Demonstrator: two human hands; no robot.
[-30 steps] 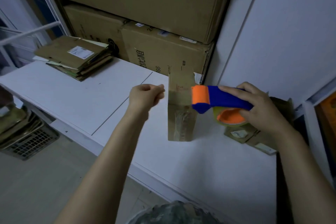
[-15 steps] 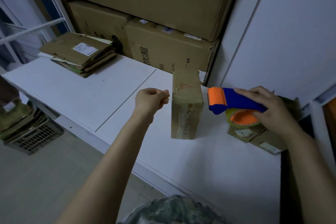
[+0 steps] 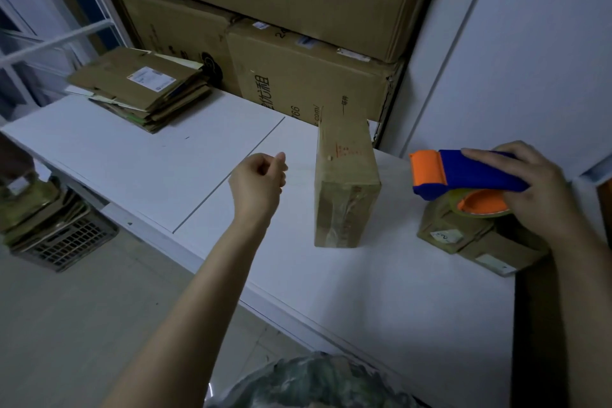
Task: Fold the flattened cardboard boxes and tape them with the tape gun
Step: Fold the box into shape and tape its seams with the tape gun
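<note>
The right hand (image 3: pixel 533 189) has its grip curled round the blue handle of the tape gun (image 3: pixel 463 175), at the right of the frame. The gun's orange nose points left at the folded box (image 3: pixel 344 189), near it but not touching. The box stands tall on the desk (image 3: pixel 132 159), mid frame, between both hands. The left hand (image 3: pixel 258 182), just beside the box, is curled tight. Maybe it pinches clear tape, but I cannot tell. More flat boxes (image 3: pixel 139 89) lie at the upper left.

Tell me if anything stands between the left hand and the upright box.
Nothing visible does. Only bare white table lies between the left hand and the upright box, which are apart.
</note>
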